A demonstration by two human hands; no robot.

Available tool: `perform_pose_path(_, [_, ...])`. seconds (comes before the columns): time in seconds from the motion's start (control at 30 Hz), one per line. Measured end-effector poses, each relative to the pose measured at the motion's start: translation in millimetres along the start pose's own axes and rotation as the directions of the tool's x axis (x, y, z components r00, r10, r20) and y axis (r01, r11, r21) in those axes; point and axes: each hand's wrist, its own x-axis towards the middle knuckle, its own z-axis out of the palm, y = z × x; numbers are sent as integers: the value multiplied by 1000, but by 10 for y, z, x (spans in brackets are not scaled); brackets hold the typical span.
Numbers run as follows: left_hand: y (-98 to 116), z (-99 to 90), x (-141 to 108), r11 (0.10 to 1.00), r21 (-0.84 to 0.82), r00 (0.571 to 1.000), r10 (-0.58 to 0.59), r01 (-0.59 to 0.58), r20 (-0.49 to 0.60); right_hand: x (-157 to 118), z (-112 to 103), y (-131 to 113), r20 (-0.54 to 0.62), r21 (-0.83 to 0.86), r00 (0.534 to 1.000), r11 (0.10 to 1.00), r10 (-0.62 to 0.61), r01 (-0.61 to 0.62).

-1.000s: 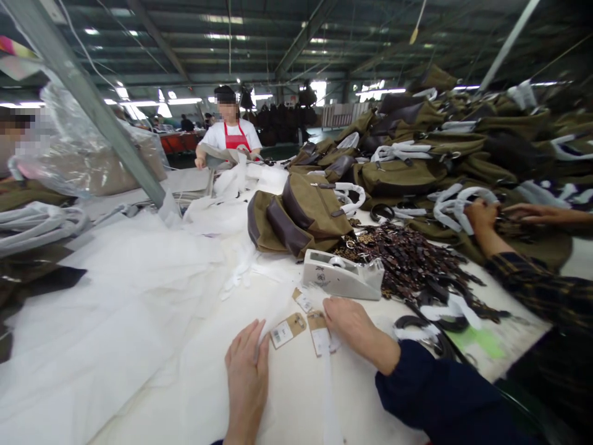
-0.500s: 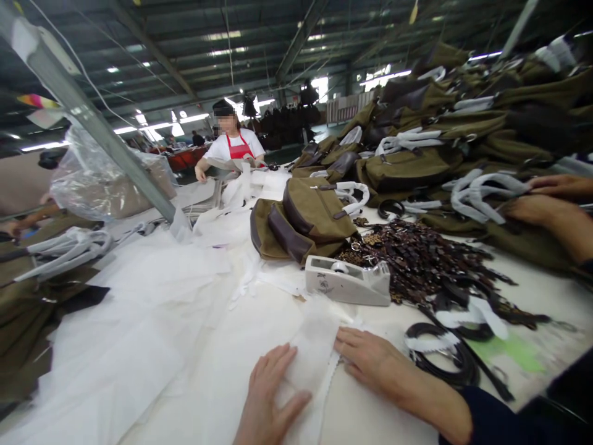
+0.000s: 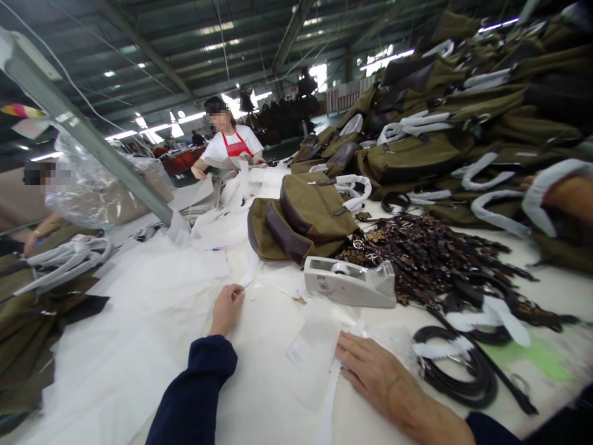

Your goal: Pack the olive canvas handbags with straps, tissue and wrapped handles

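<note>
My left hand [image 3: 227,308] reaches forward over the table, thumb and fingers pinched at the end of a thin white strip [image 3: 249,279] beside the stacked bags. My right hand [image 3: 370,368] lies flat on the table, its fingertips at the edge of a thin, translucent white sheet [image 3: 312,352]. A narrow strip with a jagged edge [image 3: 330,395] runs down from those fingertips. Beyond my right hand stands a grey tape dispenser [image 3: 349,285]. Olive bags with dark brown trim [image 3: 317,207] rest behind it, their handles wrapped in white.
Dark coiled straps [image 3: 456,364] lie right of my right hand, below a heap of brown tags [image 3: 430,253]. White sheets [image 3: 134,315] spread at left under a slanted metal post [image 3: 111,142]. Many bags [image 3: 417,157] pile up at right. Co-workers include one in a red apron [image 3: 237,147].
My left hand has left the white sheet and moved forward and left to the thin strip, its fingers closing. My right hand stays at the sheet. A co-worker's arm at right has shifted.
</note>
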Motion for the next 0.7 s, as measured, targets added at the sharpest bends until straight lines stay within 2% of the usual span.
perform_pose_path(0.13, [-8,42,29,999,47,999,-12,10,40,4,19,0,-62,-24,998,1000,-20,19])
perform_pose_path(0.3, [59,-1,88,997,39,997,-68,67,21,1,32,-26,-56,-2,998,1000,13,-13])
perform_pose_path(0.37, [157,-74,86,995,0,995,-98,98,-19,3,26,-24,-51,22,998,999,33,-32])
perform_pose_path(0.43, [376,-156,54,994,-66,993,-93,88,-70,6,17,-21,-34,35,998,998,58,-56])
perform_pose_path(0.5, [771,-205,-23,988,-154,994,-28,12,-101,13,2,-32,12,36,997,996,77,-77])
perform_pose_path(0.6, [1703,-162,-261,930,-308,980,189,-198,-60,35,-49,-69,113,36,991,996,74,-78])
perform_pose_path(0.63, [2076,-117,-383,886,-366,956,290,-285,-41,39,-77,-75,146,40,987,997,66,-72])
perform_pose_path(0.7, [2841,12,-691,732,-481,847,530,-482,-42,11,-165,-64,202,35,974,993,104,-113])
